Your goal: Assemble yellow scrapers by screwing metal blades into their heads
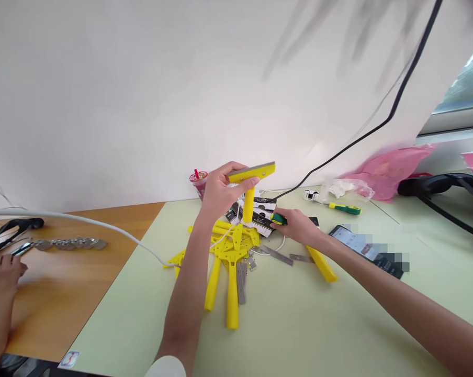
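Initially, at the far left, a second person's hand [3, 269] rests at a wooden table [71, 293] near a linked metal piece [69, 243]; whether its fingers grip anything cannot be determined. Adjoining on the right is a pale green tabletop [114, 314]. At its far side stands a lidded cup [199, 180] with a red straw. Right of the cup, the left hand [226, 188] holds a yellow scraper [256, 173] by its head, thumb on the near face and fingers behind; the scraper is raised, head uppermost, handle directed downward. Below lie several yellow handles [232, 293] in a heap, with flat metal strips [278, 255] alongside. Next, the right hand [297, 225] has its fingers closed around a green-and-yellow grip [279, 218], apparently a screwdriver; its shaft is difficult to distinguish. Nearer, a loose yellow part [322, 263] lies on the tabletop. Further right are a phone [364, 248], a second screwdriver [344, 208] beyond it, and a pink bag [393, 170] at the far right.
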Demonstrator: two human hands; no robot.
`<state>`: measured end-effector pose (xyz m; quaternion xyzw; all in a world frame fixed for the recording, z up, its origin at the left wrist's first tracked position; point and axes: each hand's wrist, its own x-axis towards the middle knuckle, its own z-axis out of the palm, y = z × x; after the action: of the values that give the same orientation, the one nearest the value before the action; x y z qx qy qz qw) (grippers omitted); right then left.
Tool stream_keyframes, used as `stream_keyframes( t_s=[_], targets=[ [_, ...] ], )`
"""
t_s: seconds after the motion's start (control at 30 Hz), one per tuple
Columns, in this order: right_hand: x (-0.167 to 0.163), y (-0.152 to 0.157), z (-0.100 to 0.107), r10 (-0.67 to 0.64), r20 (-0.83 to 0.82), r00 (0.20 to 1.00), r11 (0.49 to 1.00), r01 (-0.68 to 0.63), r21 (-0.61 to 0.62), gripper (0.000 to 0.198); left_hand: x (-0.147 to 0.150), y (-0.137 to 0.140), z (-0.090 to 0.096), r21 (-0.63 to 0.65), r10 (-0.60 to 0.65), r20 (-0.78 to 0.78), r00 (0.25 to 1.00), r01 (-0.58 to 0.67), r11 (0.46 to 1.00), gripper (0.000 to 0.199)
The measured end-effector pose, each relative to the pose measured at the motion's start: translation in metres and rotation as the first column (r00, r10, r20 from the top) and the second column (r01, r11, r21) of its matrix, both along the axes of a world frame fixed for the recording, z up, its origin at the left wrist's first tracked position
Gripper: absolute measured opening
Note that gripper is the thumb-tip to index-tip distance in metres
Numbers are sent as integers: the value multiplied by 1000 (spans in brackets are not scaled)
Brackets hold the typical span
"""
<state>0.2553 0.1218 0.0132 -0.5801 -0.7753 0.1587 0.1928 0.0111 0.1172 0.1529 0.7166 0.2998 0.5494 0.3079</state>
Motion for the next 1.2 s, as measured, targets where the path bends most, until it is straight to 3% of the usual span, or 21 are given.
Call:
stream_keyframes(
  t_s=[0.2, 0.37, 0.63, 0.77, 0.93, 1.2],
  targets=[
    [3, -6, 7, 53, 127, 990, 997, -60, 55, 17, -18, -4, 4, 78, 102, -140, 985, -91, 993, 31],
    [-5, -14, 5, 121, 181, 976, 989, -133, 59, 7, -25, -9, 4, 108, 101, -251, 963, -76, 991, 20],
    [-10, -25, 3, 205, 175, 963, 963, -230, 137, 12, -25, -9, 1, 129, 119, -347, 930, -78, 988, 15],
    [-8, -30, 13, 281, 198, 939, 941, -310, 137, 10, -22, -10, 0, 144, 136, -308, 942, -95, 985, 16],
    [-5, -40, 36, 234, 229, 945, 955, -268, 129, 21, -18, -10, -2, 204, 178, -256, 950, -127, 971, 19],
    [3, -50, 56, 255, 347, 903, 961, -278, 17, 19, -9, -16, 0, 234, 250, 8, 968, -245, 941, 33]
  ],
)
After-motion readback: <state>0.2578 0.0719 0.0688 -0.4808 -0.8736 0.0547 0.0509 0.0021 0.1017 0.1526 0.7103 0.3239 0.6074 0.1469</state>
